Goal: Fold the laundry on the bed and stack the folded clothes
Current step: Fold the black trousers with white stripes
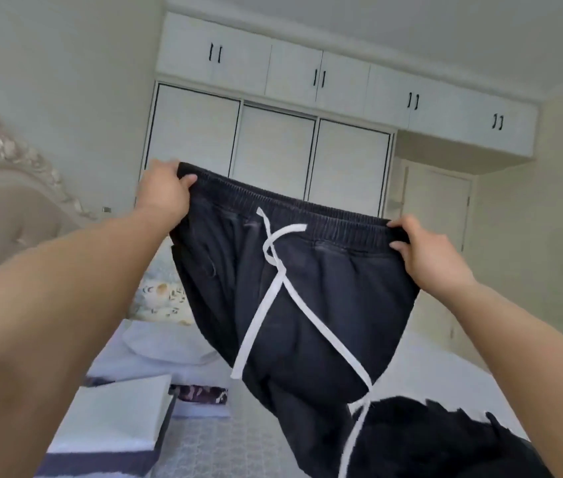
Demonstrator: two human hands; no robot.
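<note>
While the bed lies below, both hands, left and right, grip the dark trousers by the waistband.

Single head view, close behind raised arms, facing forward across bed toward wardrobe.

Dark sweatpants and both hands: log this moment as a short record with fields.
item: dark cotton sweatpants with white drawstring, held up in the air above the bed
left hand: grips waistband's left end
right hand: grips waistband's right end
drawstring: tied, ends dangling
legs: hang down toward white bed sheet
folded stack: pale folded clothes at lower left
</note>
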